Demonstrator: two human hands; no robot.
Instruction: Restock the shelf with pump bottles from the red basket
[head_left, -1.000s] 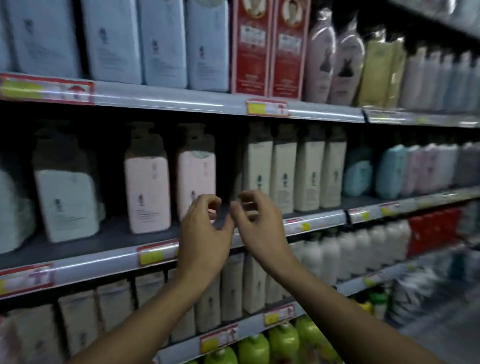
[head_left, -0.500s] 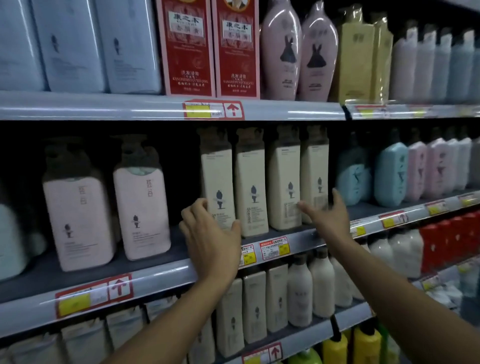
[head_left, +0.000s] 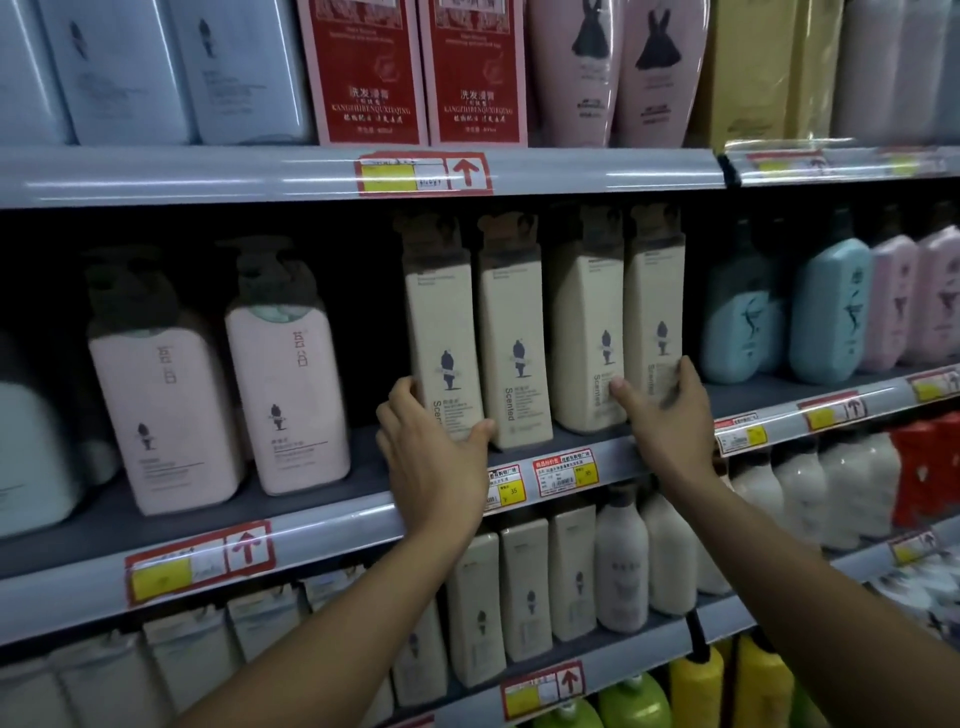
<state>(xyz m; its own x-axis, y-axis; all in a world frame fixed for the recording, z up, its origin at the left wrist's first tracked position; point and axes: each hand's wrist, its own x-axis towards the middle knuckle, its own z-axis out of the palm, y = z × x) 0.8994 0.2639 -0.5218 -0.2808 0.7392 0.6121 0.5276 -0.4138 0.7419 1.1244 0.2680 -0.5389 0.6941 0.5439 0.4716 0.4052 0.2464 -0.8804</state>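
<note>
Four cream pump bottles stand in a row at the centre of the frame, on the middle shelf (head_left: 322, 525) just behind its front lip. The leftmost cream bottle (head_left: 441, 338) and the second cream bottle (head_left: 514, 338) touch side by side; a narrow gap parts them from the third cream bottle (head_left: 589, 332), which stands against the rightmost cream bottle (head_left: 654, 312).

The left hand (head_left: 431, 457) wraps the lower part of the leftmost bottle, fingers curled behind its left edge and thumb laid across its front near the base. The right hand (head_left: 670, 410) lies against the lower front of the rightmost bottle, thumb reaching left onto the third one, fingers curving round its right side (whether it truly grips or only presses I cannot tell).

Left of the row a dark open stretch of shelf separates it from two pink pump bottles (head_left: 285, 395) in the left half of the frame. Right of the row another small gap comes before a blue bottle (head_left: 831, 306). The pump tops sit close beneath the upper shelf's edge (head_left: 260, 176), leaving little headroom. Price labels (head_left: 563, 473) line the lip between the wrists.
</note>
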